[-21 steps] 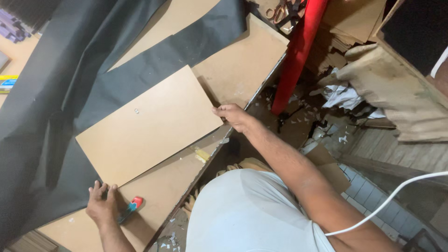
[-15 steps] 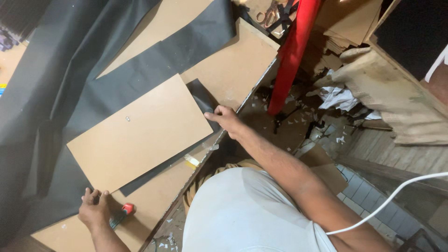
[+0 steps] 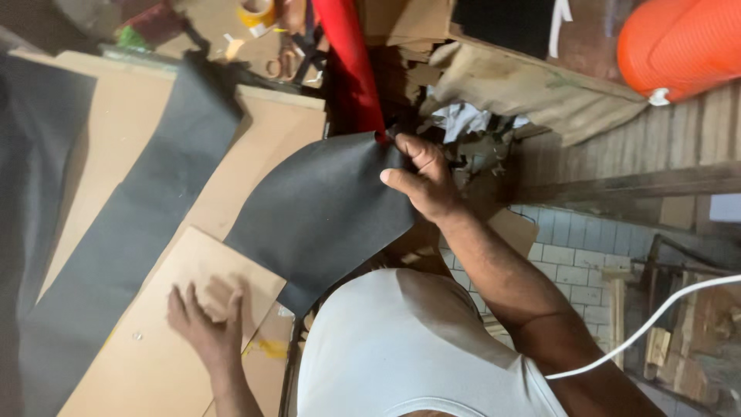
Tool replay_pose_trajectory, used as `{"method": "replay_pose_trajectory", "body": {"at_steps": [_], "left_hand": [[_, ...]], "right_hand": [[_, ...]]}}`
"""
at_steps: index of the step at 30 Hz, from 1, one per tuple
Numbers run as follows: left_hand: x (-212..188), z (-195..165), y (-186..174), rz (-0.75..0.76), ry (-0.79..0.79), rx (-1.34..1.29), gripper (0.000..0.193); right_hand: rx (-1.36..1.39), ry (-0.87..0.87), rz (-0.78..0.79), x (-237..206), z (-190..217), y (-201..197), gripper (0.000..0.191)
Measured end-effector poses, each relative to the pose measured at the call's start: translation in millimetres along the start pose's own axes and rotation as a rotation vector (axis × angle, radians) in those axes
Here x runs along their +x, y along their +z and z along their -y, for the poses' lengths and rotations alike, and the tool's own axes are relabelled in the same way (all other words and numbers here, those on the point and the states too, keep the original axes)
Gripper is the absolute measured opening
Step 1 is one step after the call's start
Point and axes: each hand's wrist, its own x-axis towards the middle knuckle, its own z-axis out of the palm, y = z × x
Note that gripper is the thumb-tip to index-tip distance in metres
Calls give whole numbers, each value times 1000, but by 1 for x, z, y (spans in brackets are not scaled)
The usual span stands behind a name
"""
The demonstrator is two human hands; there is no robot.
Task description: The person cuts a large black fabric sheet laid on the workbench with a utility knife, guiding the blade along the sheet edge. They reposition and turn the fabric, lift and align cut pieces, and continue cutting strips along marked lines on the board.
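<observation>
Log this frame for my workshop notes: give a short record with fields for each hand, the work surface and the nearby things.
Left hand: pressed flat on a tan rectangular cardboard panel
Right hand: gripping the lifted edge of a black flexible sheet
Surface: brown board worktable, with a long black strip lying across it
Nearby: red roll, yellow tape roll, orange ribbed container, white cable

We have one view only, from a camera on the head, looking steeply down past our white shirt (image 3: 417, 347) at the desk (image 3: 270, 131) in front. It sits close: our forearms fill the lower frame. The desk runs tilted across the left half, while the right half takes in the cluttered floor (image 3: 571, 255) beside it.
</observation>
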Motion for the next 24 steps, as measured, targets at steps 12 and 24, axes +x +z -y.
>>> {"method": "replay_pose_trajectory", "body": {"at_steps": [12, 24], "left_hand": [[246, -406, 329, 734, -297, -717, 41], [306, -634, 591, 622, -457, -827, 23]], "right_hand": [[-180, -314, -272, 190, 42, -515, 32], [-1220, -318, -265, 489, -38, -811, 37]]}}
